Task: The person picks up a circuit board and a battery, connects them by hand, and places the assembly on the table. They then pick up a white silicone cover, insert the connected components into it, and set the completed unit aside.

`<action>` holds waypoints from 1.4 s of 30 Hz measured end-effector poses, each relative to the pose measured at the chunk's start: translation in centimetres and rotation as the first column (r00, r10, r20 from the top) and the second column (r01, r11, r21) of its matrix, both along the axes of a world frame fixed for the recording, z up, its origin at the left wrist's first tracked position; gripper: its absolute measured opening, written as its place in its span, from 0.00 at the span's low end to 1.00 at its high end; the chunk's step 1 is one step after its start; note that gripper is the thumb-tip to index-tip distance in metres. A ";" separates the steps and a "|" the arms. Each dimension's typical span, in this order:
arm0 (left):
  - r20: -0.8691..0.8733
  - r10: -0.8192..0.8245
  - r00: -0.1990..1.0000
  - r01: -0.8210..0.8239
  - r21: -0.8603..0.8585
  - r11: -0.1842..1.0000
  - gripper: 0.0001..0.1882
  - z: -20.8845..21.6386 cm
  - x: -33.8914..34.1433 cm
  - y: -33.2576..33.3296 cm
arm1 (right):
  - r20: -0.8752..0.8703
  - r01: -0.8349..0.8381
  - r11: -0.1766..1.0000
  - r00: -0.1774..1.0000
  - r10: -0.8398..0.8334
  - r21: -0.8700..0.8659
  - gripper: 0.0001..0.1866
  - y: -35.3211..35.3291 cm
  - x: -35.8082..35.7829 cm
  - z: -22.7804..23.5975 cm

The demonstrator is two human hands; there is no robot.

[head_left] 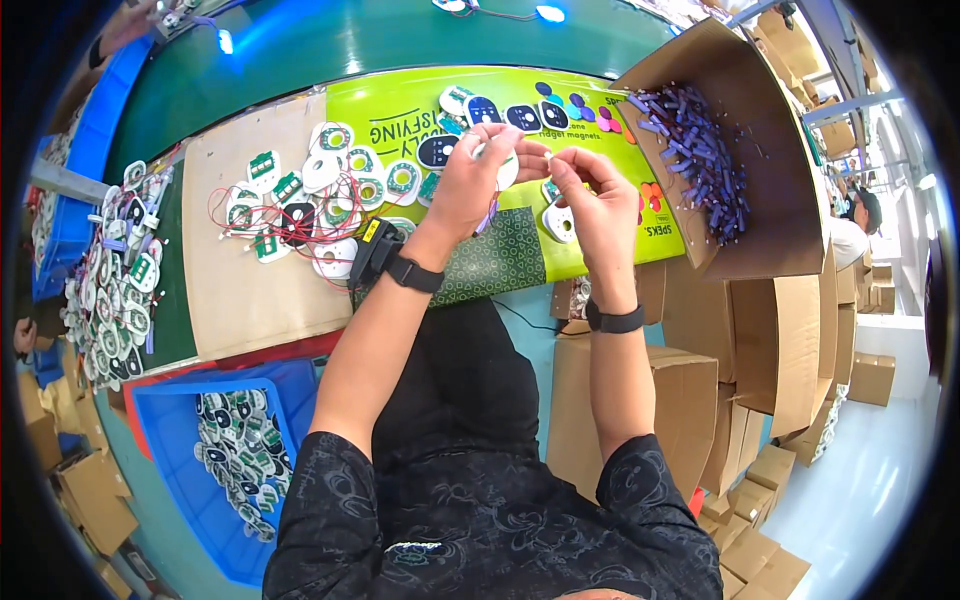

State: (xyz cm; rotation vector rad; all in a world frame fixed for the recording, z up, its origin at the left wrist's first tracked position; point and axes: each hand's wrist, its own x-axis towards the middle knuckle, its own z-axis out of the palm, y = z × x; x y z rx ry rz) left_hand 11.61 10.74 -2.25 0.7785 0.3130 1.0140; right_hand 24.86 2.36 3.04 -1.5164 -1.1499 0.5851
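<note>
My left hand [468, 187] is closed around a white rounded plastic part [507, 170], tilted above the mat. Beneath that palm, a purple cylinder [488, 214], which looks like a wired battery, shows in part. Thumb and fingers of my right hand [597, 200] pinch together beside the part, with a small white piece [548, 156] at their tips, too small to name. Below the right fingers lies a white housing with a round opening [560, 224]. Dark-faced oval parts [521, 117] lie beyond my hands. White housings with green circuit boards [403, 178] and red wires lie left.
At right, an open cardboard box [775, 170] holds many purple wired cylinders [690, 150]. A blue bin [160, 410] of assembled parts stands lower left; more parts are heaped at the table's left end [125, 275]. Cardboard cartons [630, 410] stand lower right. A green conveyor belt [400, 40] runs behind.
</note>
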 end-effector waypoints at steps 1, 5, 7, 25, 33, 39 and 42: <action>0.090 -0.013 0.996 0.022 -0.096 0.995 0.14 0.0 0.0 0.2 | -0.175 0.003 0.999 0.985 -0.009 -0.036 0.07 -0.1 -0.2 -0.3; 0.138 0.046 0.989 -0.043 -0.025 0.999 0.13 -1.0 -0.2 1.1 | -0.112 -0.040 0.999 0.993 0.043 0.035 0.08 -0.2 -2.0 -2.2; 0.185 0.045 0.982 -0.036 -0.054 0.998 0.14 -0.1 -0.2 0.4 | -0.334 -0.095 0.995 0.939 0.085 -0.013 0.11 0.1 -3.1 -2.6; -0.121 0.005 0.993 -0.015 -0.074 0.997 0.16 -0.4 -0.2 0.3 | 0.236 0.172 0.976 0.951 -0.200 0.132 0.05 0.4 -1.5 -1.6; -0.081 0.019 0.997 -0.024 -0.064 0.998 0.15 -0.7 -0.1 0.2 | 0.425 0.191 0.966 0.870 -0.249 0.175 0.05 0.8 -1.8 -1.5; -0.125 0.059 0.990 -0.060 -0.010 0.998 0.15 -1.0 -0.1 0.2 | 0.296 0.174 0.982 0.936 -0.189 0.079 0.05 1.1 -1.0 -1.8; -0.140 0.065 0.988 -0.067 -0.006 0.998 0.15 -0.9 -0.1 0.2 | 0.276 0.171 0.983 0.943 -0.183 0.068 0.04 1.0 -1.3 -1.3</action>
